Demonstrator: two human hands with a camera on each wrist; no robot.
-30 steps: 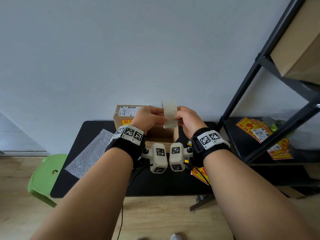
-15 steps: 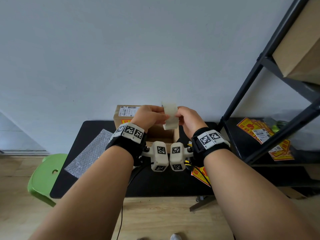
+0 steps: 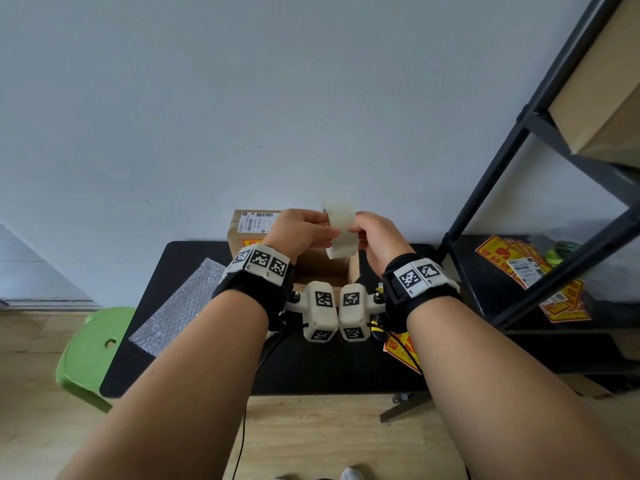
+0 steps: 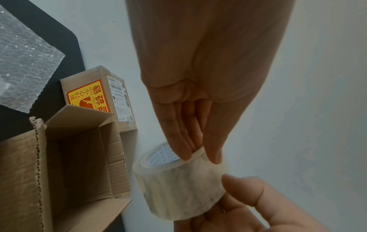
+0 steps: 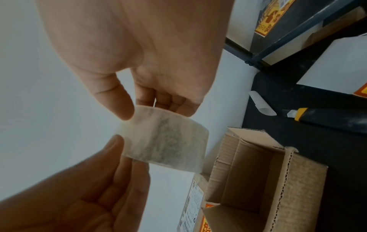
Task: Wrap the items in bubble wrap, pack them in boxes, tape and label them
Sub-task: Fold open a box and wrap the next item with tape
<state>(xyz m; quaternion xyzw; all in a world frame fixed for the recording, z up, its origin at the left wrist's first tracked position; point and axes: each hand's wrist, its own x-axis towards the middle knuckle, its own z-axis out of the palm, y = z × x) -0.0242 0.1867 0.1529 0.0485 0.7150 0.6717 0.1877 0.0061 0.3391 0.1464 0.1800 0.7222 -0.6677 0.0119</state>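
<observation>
Cloudy translucent plastic tape roll (image 4: 179, 186), faintly glossy; open brown corrugated cardboard box (image 4: 79, 157), matt, rough-edged; silvery bubble-wrap sheet (image 3: 180, 306), glinting; matt black tabletop (image 3: 311, 368).

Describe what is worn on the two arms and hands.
Both forearms are bare, with no sleeves or gloves. Each wrist carries a black strap: left band, right band. White blocks printed with black square markers sit on top. A rounded off-white camera pod, also marked, hangs inside each wrist. A thin black cable trails down.

Tape roll (image 3: 341, 230) cloudy white, translucent. Open box (image 4: 79, 157) brown cardboard. Sealed box (image 4: 111, 100) brown, yellow-red sticker. Bench (image 3: 194, 254) black. Bubble wrap (image 3: 176, 306) silvery. Stool (image 3: 90, 355) green.
</observation>
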